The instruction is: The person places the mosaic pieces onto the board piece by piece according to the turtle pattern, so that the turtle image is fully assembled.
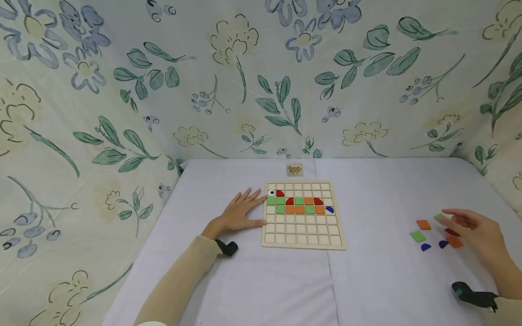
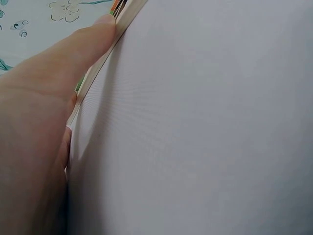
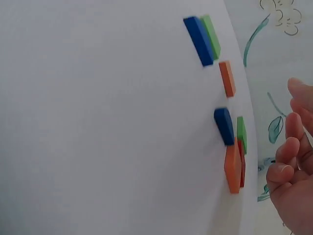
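Note:
My left hand (image 1: 238, 213) lies spread on the cloth, its index finger and thumb against the left edge of a square wooden grid board (image 1: 302, 231). In the left wrist view the thumb (image 2: 93, 46) meets the board's side. Across the upper rows sit green, orange and red pieces, a white eye piece (image 1: 271, 193) at the left and a blue half-round piece (image 1: 329, 209) at the right. My right hand (image 1: 475, 228), fingers loosely bent, hovers over loose pieces, nearest a green one (image 1: 438, 217). In the right wrist view nothing shows between its fingers (image 3: 288, 144).
Scattered near the right hand are an orange piece (image 1: 423, 224), a green square (image 1: 418, 236), blue half-rounds (image 1: 426, 247), a red piece (image 1: 452, 232) and another orange piece (image 1: 454, 242). A small picture card (image 1: 294, 170) lies behind the board. Floral cloth (image 1: 285, 131) hangs around the white table.

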The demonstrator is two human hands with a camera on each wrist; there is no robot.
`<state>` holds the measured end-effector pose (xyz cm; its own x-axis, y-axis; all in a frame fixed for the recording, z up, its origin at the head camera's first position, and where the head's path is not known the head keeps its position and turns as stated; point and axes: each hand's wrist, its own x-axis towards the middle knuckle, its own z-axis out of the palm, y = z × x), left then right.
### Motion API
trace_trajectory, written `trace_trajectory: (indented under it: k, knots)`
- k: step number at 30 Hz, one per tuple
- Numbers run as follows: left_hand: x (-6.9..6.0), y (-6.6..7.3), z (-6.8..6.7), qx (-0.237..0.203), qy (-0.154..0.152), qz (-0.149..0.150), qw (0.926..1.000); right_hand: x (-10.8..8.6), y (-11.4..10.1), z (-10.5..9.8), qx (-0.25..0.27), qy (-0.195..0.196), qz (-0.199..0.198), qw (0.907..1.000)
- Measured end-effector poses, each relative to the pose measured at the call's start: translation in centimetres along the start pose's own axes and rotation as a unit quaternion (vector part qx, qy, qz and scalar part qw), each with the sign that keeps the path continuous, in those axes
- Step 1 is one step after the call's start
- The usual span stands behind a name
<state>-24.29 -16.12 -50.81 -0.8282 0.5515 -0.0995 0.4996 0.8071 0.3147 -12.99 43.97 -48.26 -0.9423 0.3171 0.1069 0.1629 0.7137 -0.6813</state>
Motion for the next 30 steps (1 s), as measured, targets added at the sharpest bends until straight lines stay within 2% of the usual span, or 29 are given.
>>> trace_trajectory:
  k: [6,12,16,23,30]
  knots:
    - [0.0,0.1,-0.1,-0.003,-0.001,0.004,1.0000,0.5,3.9,-0.5,-0.039,-0.007,-0.001,0.9992]
    - [0.1,-0.2,0.1,0.001,-0.002,0.003,1.0000,1.1,6.6,-0.5,-0.052,-0.035,0.035,0.9974]
    - [0.2,-0.5,0.2,0.002,-0.003,0.005,1.0000,1.2,7.4,-0.9,-0.052,-0.056,0.047,0.9959]
    - [0.2,-0.6,0.4,0.000,0.004,0.006,1.0000,1.5,7.9,-1.4,-0.059,-0.082,0.006,0.9949]
    - [0.3,-0.6,0.4,0.001,0.002,0.002,1.0000,1.6,8.5,-1.7,-0.052,-0.108,-0.002,0.9928]
